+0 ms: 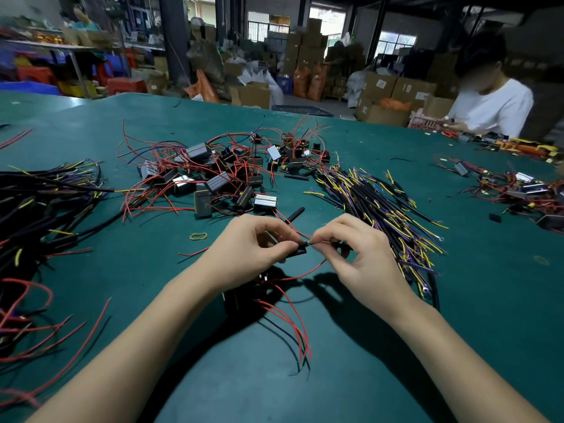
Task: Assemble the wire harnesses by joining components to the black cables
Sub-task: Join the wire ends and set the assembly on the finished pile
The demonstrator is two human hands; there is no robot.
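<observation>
Black cable (295,251) pinched between both hands' fingers (287,239).

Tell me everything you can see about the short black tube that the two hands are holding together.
The black tube is a short, matte sleeve that looks like rubber or plastic tubing. It lies roughly level above the green table, between both hands. The left hand pinches its left part with fingertips. At its right end, thin wire ends enter or leave it, pinched by the right hand. Its far side is hidden.
</observation>
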